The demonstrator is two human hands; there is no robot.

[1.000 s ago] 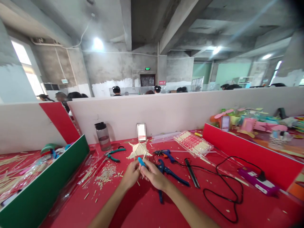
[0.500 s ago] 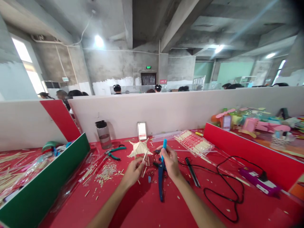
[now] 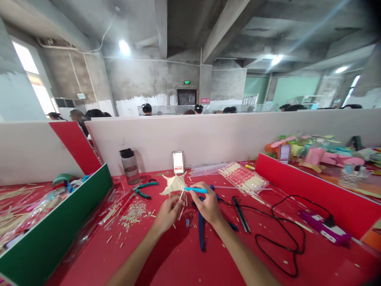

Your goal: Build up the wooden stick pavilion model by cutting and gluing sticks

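Note:
My left hand (image 3: 167,213) is closed, pinching a thin wooden stick (image 3: 181,194) that points up and away. In my right hand (image 3: 207,203) is a light-blue pen (image 3: 196,190), held nearly level, its left tip at the stick's upper end. Whether tip and stick touch, I cannot tell. Just beyond my hands stands a small pavilion model (image 3: 175,184) built of pale sticks, with a peaked roof and upturned corners; my left hand and the stick partly hide its lower part. A dark-blue glue gun (image 3: 201,234) lies under my right hand, partly covered by it.
Green-handled pliers (image 3: 144,190) and a heap of stick scraps (image 3: 133,214) lie left. A bottle (image 3: 130,167) and a phone (image 3: 178,162) stand behind. To the right are a bundle of sticks (image 3: 244,178), a black utility knife (image 3: 241,214), a cable and a purple power strip (image 3: 326,227).
My right hand has swung the blue pen from upright to nearly level and moved it left to the stick's end. My left hand stays almost still with the stick.

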